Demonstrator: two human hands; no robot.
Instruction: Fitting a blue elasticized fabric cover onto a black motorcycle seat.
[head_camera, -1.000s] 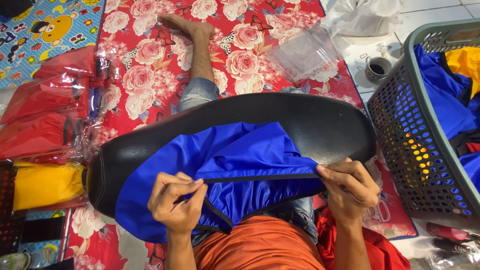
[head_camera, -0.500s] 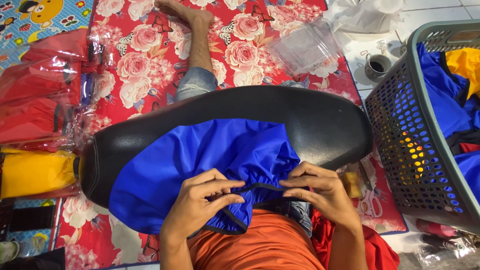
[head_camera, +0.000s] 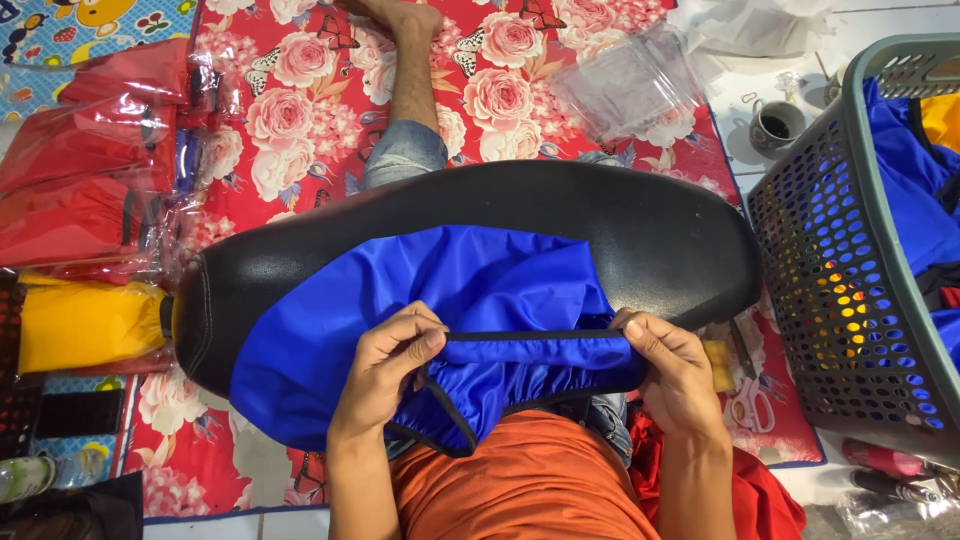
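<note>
At the frame's lower centre, the left hand (head_camera: 385, 370) and right hand (head_camera: 677, 370) pinch the blue cover's (head_camera: 440, 290) black, seemingly elastic hem (head_camera: 530, 336) taut over the black seat (head_camera: 650, 235).

— What kind of place is this?

— I think it is a home used as a small workshop. I sit on a tiled floor (head_camera: 760, 95), on a mat with red roses (head_camera: 310, 110).

— And what shows the work?

— Packed covers in clear bags (head_camera: 85, 180) beside me, a grey basket (head_camera: 850, 260) full of fabric, scissors (head_camera: 745, 405), and a coffee cup (head_camera: 775, 128).
</note>
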